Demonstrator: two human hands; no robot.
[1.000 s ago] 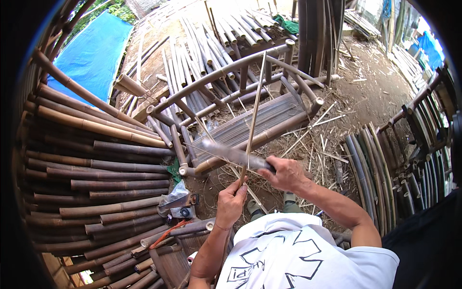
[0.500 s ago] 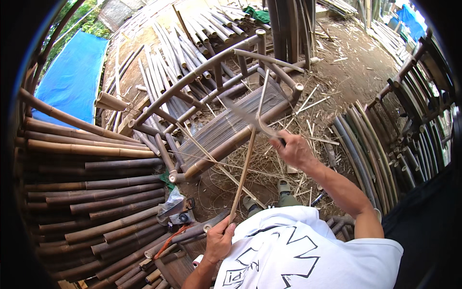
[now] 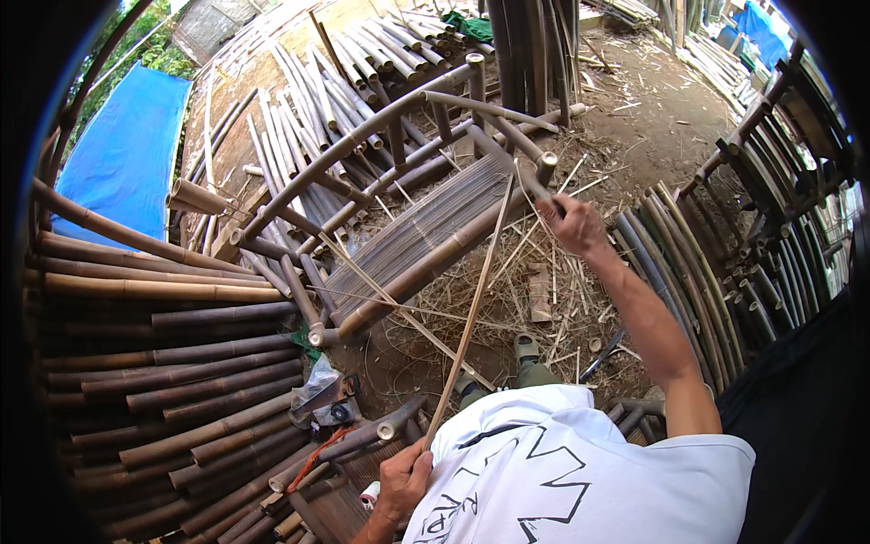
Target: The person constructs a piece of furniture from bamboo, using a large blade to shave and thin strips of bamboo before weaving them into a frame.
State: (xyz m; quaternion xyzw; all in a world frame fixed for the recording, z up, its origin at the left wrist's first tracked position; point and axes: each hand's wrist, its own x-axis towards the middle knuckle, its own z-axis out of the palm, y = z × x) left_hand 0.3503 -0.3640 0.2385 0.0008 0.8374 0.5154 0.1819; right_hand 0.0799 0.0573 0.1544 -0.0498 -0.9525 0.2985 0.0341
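A long, thin bamboo strip [image 3: 474, 315] rises away from my left hand [image 3: 404, 479], whose fingers are closed round its near end beside my shirt. Farther out, my right hand [image 3: 574, 227] grips the dark handle of a large knife [image 3: 530, 181]. Its blade, slightly blurred, reaches up and left near the strip's far tip; whether the two touch I cannot tell. Behind them stands a bamboo bench [image 3: 426, 263] with a slatted seat. Another split strip [image 3: 426, 328] leans against the bench's front rail.
Dark bamboo poles [image 3: 217, 381] lie stacked on the left, near a clear plastic bag [image 3: 319, 385]. Curved bamboo pieces [image 3: 675, 281] stand at the right. Shavings [image 3: 526, 281] litter the ground before the bench. Pale poles [image 3: 317, 91] and a blue tarp [image 3: 127, 154] lie beyond.
My right hand and the knife have moved up and outward, toward the strip's far tip. My left hand keeps its hold, shifted slightly lower in the picture. The whole view has shifted a little.
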